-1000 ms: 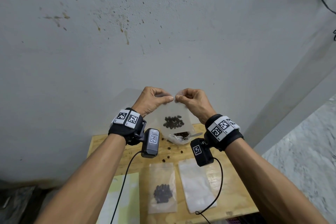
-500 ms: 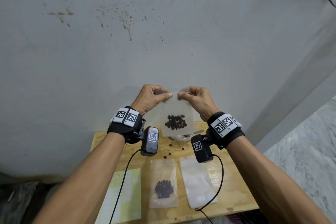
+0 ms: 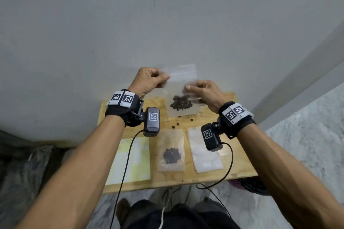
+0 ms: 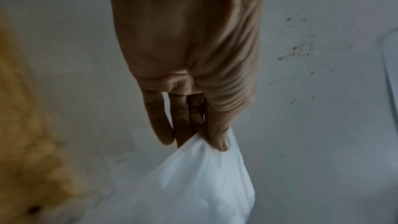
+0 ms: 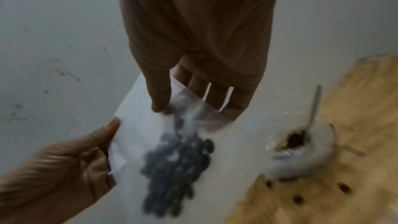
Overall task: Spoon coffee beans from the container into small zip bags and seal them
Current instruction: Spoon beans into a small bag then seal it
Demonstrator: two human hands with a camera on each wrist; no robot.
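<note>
I hold a small clear zip bag (image 3: 183,80) up in front of the wall, with a clump of coffee beans (image 3: 181,103) in its lower half. My left hand (image 3: 163,78) pinches its top left corner by the zip strip; in the left wrist view the thumb (image 4: 221,142) presses the plastic (image 4: 204,176). My right hand (image 3: 188,89) holds the bag's right side lower down, thumb (image 5: 159,101) in front and fingers (image 5: 217,98) behind. The white bean container (image 5: 312,163) with a spoon (image 5: 315,106) in it stands on the table beyond the bag. In the head view it is hidden.
On the small wooden table (image 3: 214,174) lie a filled bag (image 3: 171,152), a stack of empty bags (image 3: 204,154), a pale yellow sheet (image 3: 130,161) and several loose beans (image 3: 175,125). The grey wall stands right behind the table.
My hands, pinching side by side at the bag's top middle, have parted. The left stays at the top corner and the right has dropped down the right side. The head view tilted down.
</note>
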